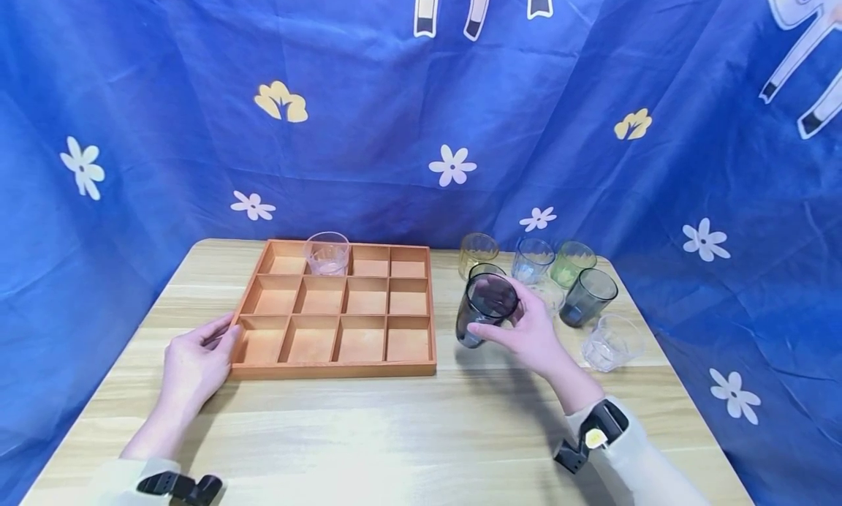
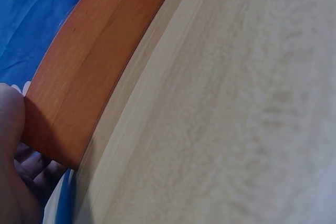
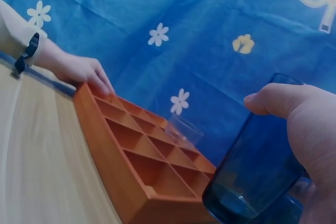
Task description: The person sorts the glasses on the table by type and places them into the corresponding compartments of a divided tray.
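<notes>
My right hand (image 1: 526,330) grips a dark grey tumbler (image 1: 475,323), thumb on its near side, just right of the divided wooden tray (image 1: 332,371). The tumbler is tilted in the right wrist view, with its base (image 3: 226,205) toward the tray's corner. My left hand (image 1: 197,363) holds the tray at its front left corner, thumb and fingers about the side wall. A clear glass (image 1: 327,256) stands in the tray's back row, second compartment from the left. Another dark rim (image 1: 487,270) shows behind the held tumbler, mostly hidden by it.
Right of the tray stand a yellow glass (image 1: 478,251), a blue glass (image 1: 533,257), a green glass (image 1: 574,261) and a second grey tumbler (image 1: 588,299). A clear faceted glass (image 1: 608,345) is nearest the table's right edge. Blue patterned cloth (image 1: 368,148) hangs behind.
</notes>
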`<act>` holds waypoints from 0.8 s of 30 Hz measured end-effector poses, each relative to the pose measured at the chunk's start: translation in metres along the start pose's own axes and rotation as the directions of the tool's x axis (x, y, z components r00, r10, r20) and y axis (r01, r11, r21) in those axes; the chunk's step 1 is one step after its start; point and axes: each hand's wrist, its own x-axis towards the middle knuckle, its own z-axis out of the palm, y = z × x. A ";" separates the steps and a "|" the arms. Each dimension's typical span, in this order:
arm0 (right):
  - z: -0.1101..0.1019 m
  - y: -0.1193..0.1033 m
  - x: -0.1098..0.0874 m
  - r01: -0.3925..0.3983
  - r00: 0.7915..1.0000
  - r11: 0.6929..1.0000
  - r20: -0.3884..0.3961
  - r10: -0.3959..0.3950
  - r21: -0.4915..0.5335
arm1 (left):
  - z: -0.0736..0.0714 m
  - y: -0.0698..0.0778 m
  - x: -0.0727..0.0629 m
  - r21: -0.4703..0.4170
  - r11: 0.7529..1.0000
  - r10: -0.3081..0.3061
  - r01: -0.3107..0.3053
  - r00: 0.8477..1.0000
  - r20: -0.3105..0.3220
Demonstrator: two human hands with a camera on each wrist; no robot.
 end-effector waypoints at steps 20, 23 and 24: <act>0.069 -0.003 0.053 0.014 0.995 0.999 0.102 -0.019 0.047 | 0.002 0.001 -0.001 -0.017 1.000 0.024 -0.024 1.000 -0.004; 0.081 -0.002 0.063 0.013 0.993 0.997 0.116 -0.022 0.077 | 0.001 0.001 -0.001 -0.020 1.000 0.014 -0.014 1.000 -0.009; 0.084 -0.002 0.066 0.012 0.993 0.996 0.119 -0.023 0.089 | 0.001 0.001 -0.001 -0.016 1.000 0.013 -0.014 1.000 -0.009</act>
